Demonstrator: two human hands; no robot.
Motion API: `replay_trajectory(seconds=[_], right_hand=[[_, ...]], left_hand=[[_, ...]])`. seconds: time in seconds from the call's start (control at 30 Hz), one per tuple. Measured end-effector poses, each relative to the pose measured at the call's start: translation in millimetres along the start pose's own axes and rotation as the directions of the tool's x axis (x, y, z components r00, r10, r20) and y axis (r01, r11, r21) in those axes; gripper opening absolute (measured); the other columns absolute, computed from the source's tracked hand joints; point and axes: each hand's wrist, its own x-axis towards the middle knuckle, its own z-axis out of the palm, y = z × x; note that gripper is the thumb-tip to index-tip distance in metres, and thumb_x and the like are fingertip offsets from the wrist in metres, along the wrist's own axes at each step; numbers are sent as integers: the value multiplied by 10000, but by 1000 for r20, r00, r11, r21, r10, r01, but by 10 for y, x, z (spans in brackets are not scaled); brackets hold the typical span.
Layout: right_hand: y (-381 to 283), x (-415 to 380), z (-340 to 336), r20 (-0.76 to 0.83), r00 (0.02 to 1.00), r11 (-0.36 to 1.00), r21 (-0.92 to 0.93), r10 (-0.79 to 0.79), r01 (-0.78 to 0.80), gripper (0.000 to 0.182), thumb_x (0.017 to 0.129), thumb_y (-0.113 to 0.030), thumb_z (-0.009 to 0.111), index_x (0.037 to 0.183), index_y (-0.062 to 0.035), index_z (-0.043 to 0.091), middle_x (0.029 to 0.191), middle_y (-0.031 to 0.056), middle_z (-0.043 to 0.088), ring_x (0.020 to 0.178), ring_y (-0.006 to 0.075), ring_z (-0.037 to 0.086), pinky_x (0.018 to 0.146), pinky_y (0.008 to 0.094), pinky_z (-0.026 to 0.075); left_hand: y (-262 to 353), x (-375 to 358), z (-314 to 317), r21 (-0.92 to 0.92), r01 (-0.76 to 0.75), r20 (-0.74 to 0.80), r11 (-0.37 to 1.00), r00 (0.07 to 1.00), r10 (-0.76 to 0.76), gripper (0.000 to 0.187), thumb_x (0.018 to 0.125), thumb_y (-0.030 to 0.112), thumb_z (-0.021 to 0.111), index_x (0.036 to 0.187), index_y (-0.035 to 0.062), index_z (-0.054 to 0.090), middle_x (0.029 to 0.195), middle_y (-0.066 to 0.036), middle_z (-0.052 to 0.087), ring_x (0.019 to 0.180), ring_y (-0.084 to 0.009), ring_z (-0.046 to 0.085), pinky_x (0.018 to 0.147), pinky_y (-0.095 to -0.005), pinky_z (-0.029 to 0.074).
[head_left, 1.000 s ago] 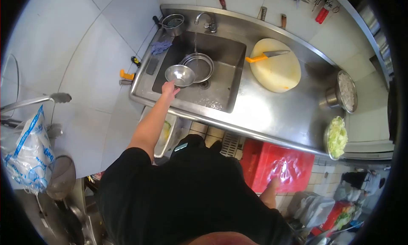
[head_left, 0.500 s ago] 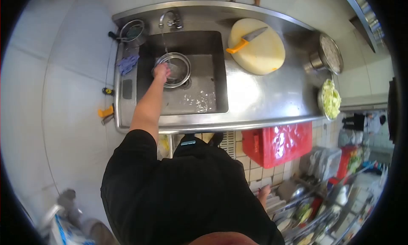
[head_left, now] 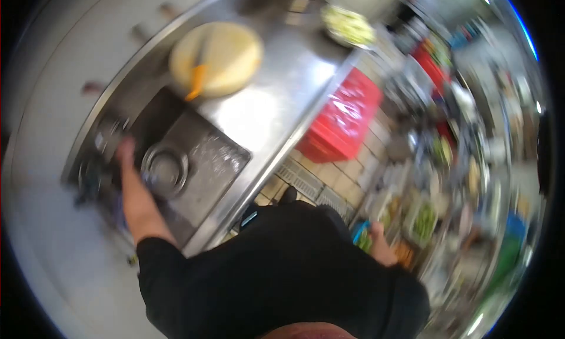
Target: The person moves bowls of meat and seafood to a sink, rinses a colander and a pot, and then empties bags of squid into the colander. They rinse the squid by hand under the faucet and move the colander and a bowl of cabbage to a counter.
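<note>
My left hand (head_left: 125, 149) reaches over the back edge of the sink, right by the faucet (head_left: 112, 130). Motion smears its fingers. Below it, a round metal bowl (head_left: 165, 170) rests in the sink basin (head_left: 203, 186). On the other side of my body, my right hand (head_left: 381, 245) hangs low beside a blue-rimmed container (head_left: 361, 235) with something green in it. Blur hides whether its fingers grip the rim.
A round cutting board (head_left: 232, 59) bearing an orange-handled knife (head_left: 198, 80) lies on the steel counter (head_left: 294, 86). At the counter's far end is a bowl of chopped pale-green vegetable (head_left: 348, 26). A red bin (head_left: 344, 118) stands on the floor, near shelves crowded with food containers.
My left hand has left the bowl and moved to the faucet. The view has swung right, bringing more of the shelves in. My right hand now shows beside the blue-rimmed container.
</note>
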Motion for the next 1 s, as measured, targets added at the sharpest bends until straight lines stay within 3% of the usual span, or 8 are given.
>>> replay_trajectory(seconds=[0.07,0.17,0.3,0.4,0.5,0.6,0.77,1.0], right_hand=[[-675,-696,238,-122,984,913,-374,128,-165,279,834,-305,582,744,-45,628,637,99,597,516,259,609,430,402,458],[-1258,-1222,285,-170,955,883,-368,245,-292,226,794,-196,566,695,-11,648,626,149,623,527,270,631,480,417,484],[-1276,-1291,193,-94,945,862,-391,312,-323,236,784,-109,503,665,70,599,625,219,609,504,302,620,481,441,478],[-1407,-1662,182,-78,934,859,-372,348,-351,249,807,-141,499,715,53,625,655,176,635,518,268,624,500,434,485],[-1425,-1841,201,-62,922,868,-318,382,-381,240,809,-147,494,724,27,637,667,146,642,528,240,630,488,402,472],[-1343,-1880,186,-54,915,842,-374,399,-389,313,880,-264,530,785,3,663,640,120,640,457,208,574,401,353,435],[-1633,-2138,88,-12,893,861,-260,449,-436,297,872,-232,531,642,-46,561,547,50,536,392,126,447,369,295,322],[-1815,-2417,-25,-110,879,804,-364,465,-471,267,873,-230,550,702,-31,600,625,57,586,442,135,507,396,319,370]], left_hand=[[-333,297,146,-107,-30,17,994,999,32,324,935,378,530,1014,83,641,811,-78,623,734,-169,571,644,-336,479],[-286,487,60,-505,256,29,825,960,-280,352,928,420,522,982,83,609,804,-77,599,675,-170,547,594,-320,467],[-111,564,-186,-662,419,108,622,874,-474,398,919,477,510,941,84,566,795,-76,566,597,-171,515,527,-299,452],[-308,741,-270,-752,490,293,441,848,-442,598,915,601,474,1285,132,484,1128,-101,599,728,-190,566,612,-311,478],[-440,947,-288,-676,574,475,463,819,-322,733,900,662,456,1457,211,301,1388,-94,480,838,-207,589,687,-324,484],[-499,1007,-266,-647,608,499,461,794,-347,714,911,650,451,1462,219,307,1413,-100,473,863,-211,603,705,-318,492],[-642,1198,-274,-633,605,521,484,795,-312,555,953,573,440,1398,250,370,1324,-77,526,820,-215,613,689,-310,517],[-685,1167,-290,-686,486,404,542,874,-271,456,967,477,482,1342,222,433,1272,-42,545,844,-240,625,693,-343,552]])
